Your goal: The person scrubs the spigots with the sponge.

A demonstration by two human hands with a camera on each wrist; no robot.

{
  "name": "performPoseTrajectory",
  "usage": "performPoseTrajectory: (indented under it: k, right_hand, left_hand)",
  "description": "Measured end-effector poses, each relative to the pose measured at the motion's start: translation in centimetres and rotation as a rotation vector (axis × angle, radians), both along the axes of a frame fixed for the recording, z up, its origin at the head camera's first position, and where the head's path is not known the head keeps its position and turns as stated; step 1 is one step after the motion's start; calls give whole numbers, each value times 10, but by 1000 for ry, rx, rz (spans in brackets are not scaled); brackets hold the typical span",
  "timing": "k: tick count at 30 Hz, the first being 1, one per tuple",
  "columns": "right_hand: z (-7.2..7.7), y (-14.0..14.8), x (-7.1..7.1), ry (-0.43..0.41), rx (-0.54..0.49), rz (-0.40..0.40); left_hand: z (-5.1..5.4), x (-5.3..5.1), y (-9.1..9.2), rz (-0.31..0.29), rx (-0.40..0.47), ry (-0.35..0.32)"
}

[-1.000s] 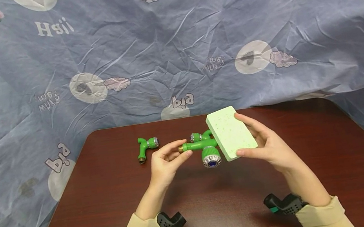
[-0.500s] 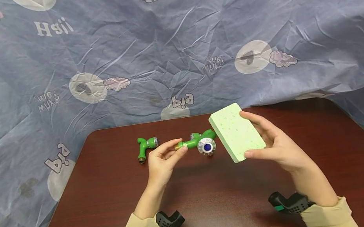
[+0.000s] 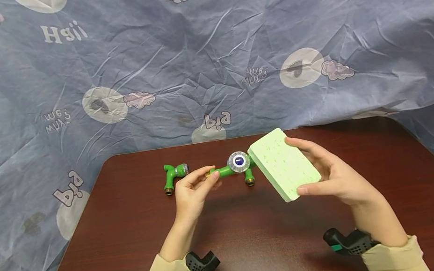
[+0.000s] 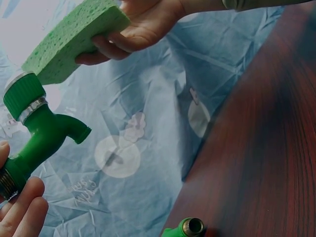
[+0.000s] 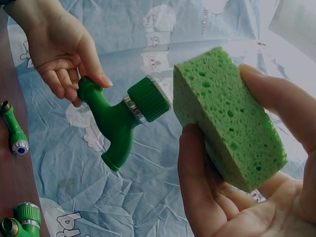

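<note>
My left hand pinches the threaded end of a green tap between thumb and fingers, holding it above the table. Its round silver-rimmed knob with a blue centre faces the head camera, and the spout shows in both wrist views. In my right hand, a light green sponge is gripped by its edges, tilted, just right of the knob. Whether sponge and knob touch, I cannot tell. Part of the tap lies hidden behind the sponge in the head view.
A second green tap lies on the dark red-brown table to the left. Another tap lies behind the held one, mostly covered. A blue printed cloth hangs behind the table's far edge.
The held tap has rotated, its knob swinging from pointing down to facing the head camera, and shifted slightly left. The sponge moved right, then tilted further and dropped a little.
</note>
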State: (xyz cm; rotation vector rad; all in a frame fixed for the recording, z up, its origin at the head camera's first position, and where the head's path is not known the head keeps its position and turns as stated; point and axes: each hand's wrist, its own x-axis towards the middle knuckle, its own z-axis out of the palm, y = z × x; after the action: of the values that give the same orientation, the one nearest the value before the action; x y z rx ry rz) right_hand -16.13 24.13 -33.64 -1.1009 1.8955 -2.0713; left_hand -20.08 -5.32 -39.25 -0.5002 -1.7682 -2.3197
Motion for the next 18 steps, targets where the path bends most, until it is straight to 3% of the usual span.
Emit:
performPoseTrajectory:
  k: [7, 11, 18]
  right_hand:
    - [-1, 0, -1, 80, -16, 82]
    - [0, -5, 2, 46, -15, 90]
    - [-2, -15, 5, -23, 32, 16]
  left_hand:
    - [-1, 0, 1, 7, -19, 12]
    - [-3, 0, 2, 9, -29, 10]
    - [-6, 1, 7, -17, -52, 8]
